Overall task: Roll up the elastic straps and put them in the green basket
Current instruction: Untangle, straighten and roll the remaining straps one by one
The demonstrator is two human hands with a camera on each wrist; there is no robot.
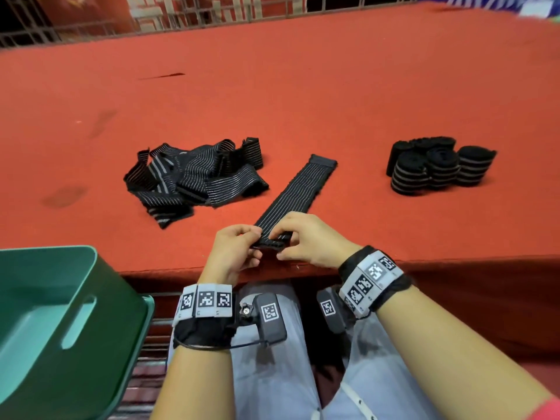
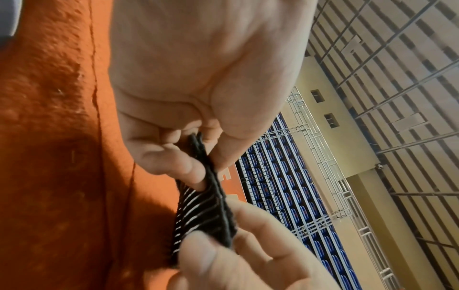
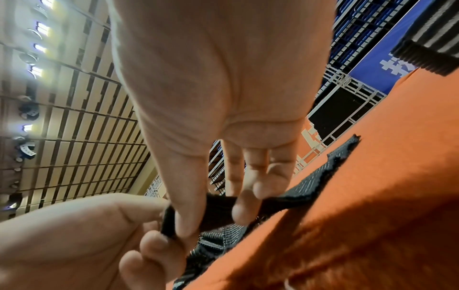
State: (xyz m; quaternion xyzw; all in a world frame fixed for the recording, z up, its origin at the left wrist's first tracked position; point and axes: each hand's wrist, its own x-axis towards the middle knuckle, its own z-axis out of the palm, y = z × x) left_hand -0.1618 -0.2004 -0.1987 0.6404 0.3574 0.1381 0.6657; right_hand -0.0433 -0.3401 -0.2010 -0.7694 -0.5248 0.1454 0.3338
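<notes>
Item in hand: one black elastic strap [image 1: 295, 189] with thin pale stripes, laid flat on the red felt table [image 1: 303, 95] at centre frame, running from your hands up and right to its plain dark far end. Your left hand [image 1: 233, 253] pinches the near end between thumb and curled fingers; your right hand [image 1: 309, 241] pinches the same end from the other side, thumb beneath and fingertips [image 3: 248, 208] on top, the first fold just turned over at the table's front edge. The left wrist view shows the folded edge of the strap [image 2: 213, 200] clamped between both thumbs. Stock, unrolled: a loose heap of striped straps [image 1: 194, 174] left of centre. Stock, rolled: a cluster of rolled straps [image 1: 436, 165] standing on end at right of centre, touching one another. Receptacle: green basket [image 1: 69, 328] at lower left, below the table edge, beside your left forearm; the part of its interior in frame shows no straps.
</notes>
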